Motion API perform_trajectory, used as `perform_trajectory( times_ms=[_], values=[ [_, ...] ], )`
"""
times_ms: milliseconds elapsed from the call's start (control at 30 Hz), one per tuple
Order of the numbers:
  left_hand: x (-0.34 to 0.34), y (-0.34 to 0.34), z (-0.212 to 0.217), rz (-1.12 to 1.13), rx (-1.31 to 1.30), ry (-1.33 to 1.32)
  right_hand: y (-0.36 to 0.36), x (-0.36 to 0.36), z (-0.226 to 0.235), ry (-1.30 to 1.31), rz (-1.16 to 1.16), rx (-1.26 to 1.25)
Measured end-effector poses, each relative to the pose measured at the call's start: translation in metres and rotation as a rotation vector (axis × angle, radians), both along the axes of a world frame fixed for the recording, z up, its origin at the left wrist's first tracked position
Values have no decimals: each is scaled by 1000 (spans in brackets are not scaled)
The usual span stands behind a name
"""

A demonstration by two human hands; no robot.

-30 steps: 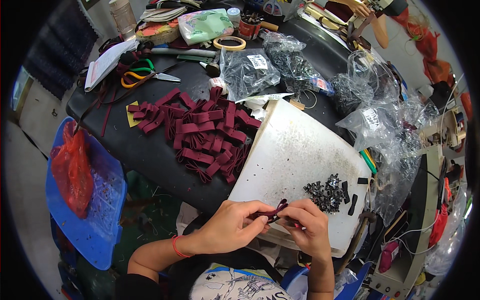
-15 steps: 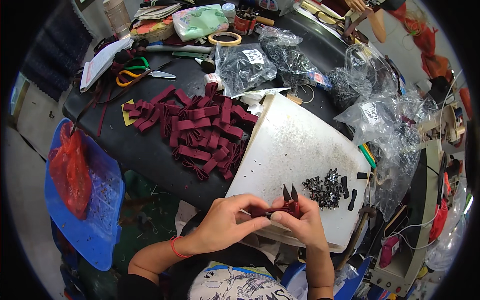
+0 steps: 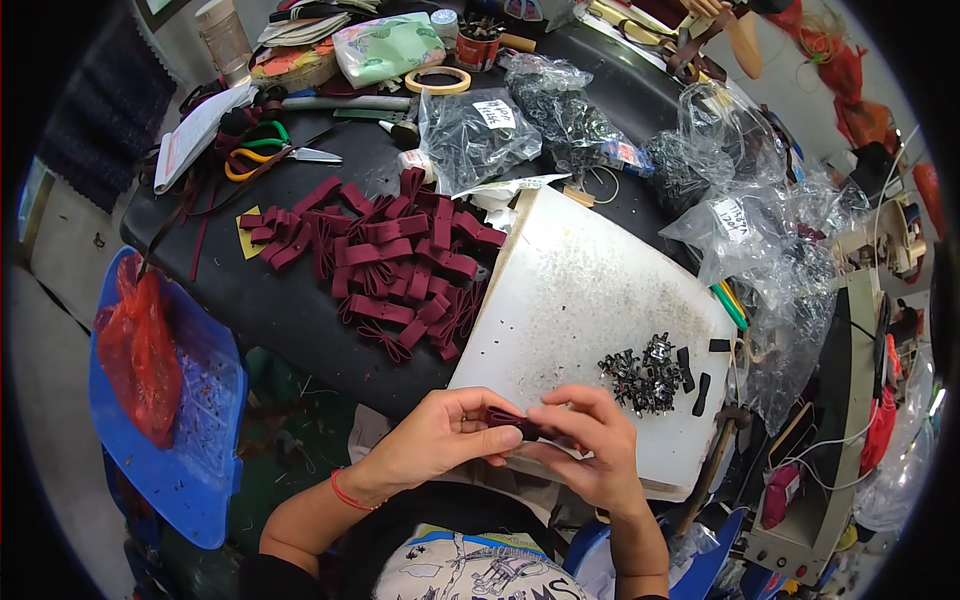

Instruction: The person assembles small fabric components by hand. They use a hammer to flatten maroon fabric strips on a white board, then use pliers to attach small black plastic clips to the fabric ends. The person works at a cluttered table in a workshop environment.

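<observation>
My left hand (image 3: 445, 435) pinches a folded maroon ribbon bow (image 3: 505, 418) between thumb and fingers, above the near edge of a white board (image 3: 560, 300). My right hand (image 3: 595, 445) closes its thumb and fingertips round the bow's right end, where a dark part shows; the fingers partly hide it. A pile of small black metal clips (image 3: 640, 375) lies on the board, just beyond my right hand. Farther left, a heap of maroon ribbon bows (image 3: 400, 260) covers part of the black table (image 3: 300, 325).
Scissors (image 3: 300, 154), a tape roll (image 3: 438, 80) and clear plastic bags (image 3: 480, 140) lie at the back. More plastic bags (image 3: 735, 230) crowd the right side. A blue dustpan-like tray (image 3: 215, 400) with a red bag (image 3: 145, 350) stands low at the left. Black strips (image 3: 702, 393) lie beside the clips.
The red-handled pliers with dark pointed tips, seen in my right hand before, no longer show. My right hand has turned, and its fingers now meet the bow's right end.
</observation>
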State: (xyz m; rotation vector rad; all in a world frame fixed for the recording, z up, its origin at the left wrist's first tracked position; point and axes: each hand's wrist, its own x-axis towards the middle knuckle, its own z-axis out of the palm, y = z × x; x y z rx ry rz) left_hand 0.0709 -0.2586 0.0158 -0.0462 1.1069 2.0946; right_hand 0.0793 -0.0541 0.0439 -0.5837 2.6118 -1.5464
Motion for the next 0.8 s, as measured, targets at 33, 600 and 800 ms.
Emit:
perform_trajectory(
  times_ms=[33,600,800],
  values=[
    [0,-1,0,-5,-13,9,2,-1,0,-2,28,13],
    [1,-4,1,17,-144,27,5,-11,-7,-292,-20,-13],
    [3,-2,-2,56,-104,-13,-9,6,-16,-664,-308,-508]
  ],
)
